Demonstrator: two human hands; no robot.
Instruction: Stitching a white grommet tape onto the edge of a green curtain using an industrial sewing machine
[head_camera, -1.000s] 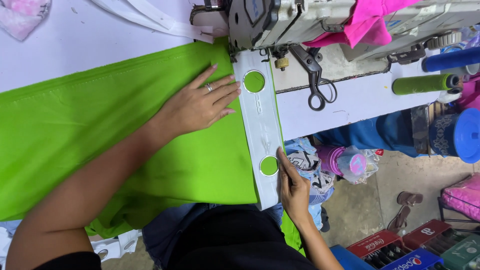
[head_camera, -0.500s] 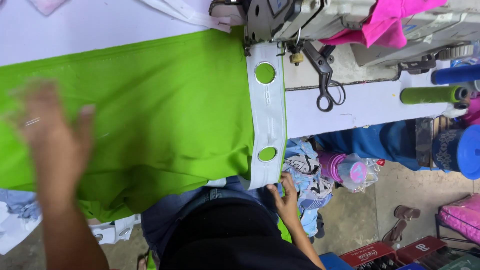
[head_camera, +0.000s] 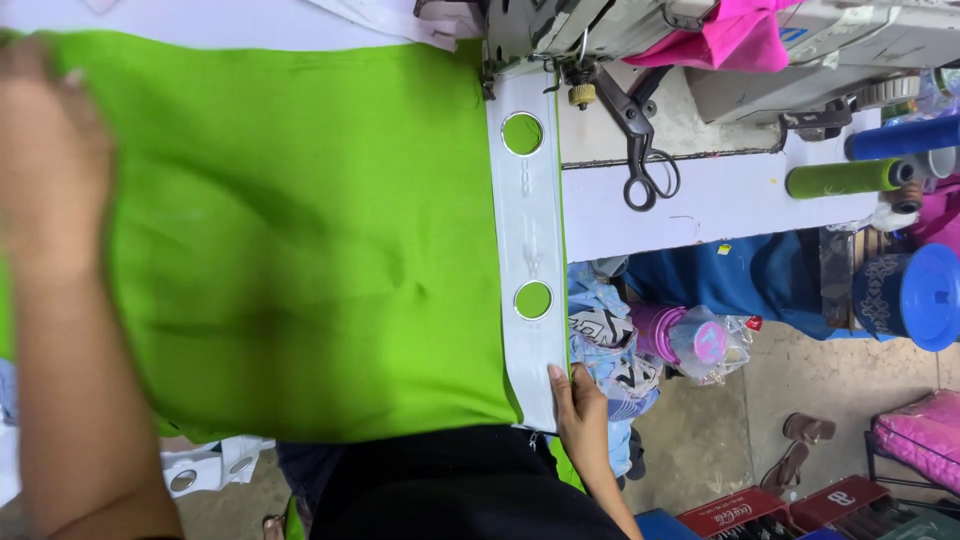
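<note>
Green cloth (head_camera: 300, 240) looks light and floppy, so it'll slide and bunch; its stiffer white band (head_camera: 528, 250) at 3 o'clock is the better grip. Right hand (head_camera: 582, 415) pinches that band's 6 o'clock end, left hand (head_camera: 45, 150) lies flat and open on the cloth at 9 o'clock, well apart.

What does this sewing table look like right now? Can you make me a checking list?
Surface: white table, mostly covered by cloth.
Job's things: green fabric spread flat; white eyelet strip with two round holes along its edge, top end under the sewing machine.
Clutter: scissors, green thread cone, blue thread cone, pink cloth.
Grips: left hand blurred over the fabric; right hand pinching the strip's lower end.
Cables: nothing seen.
Surroundings: blue bucket, sandals on the floor.
</note>
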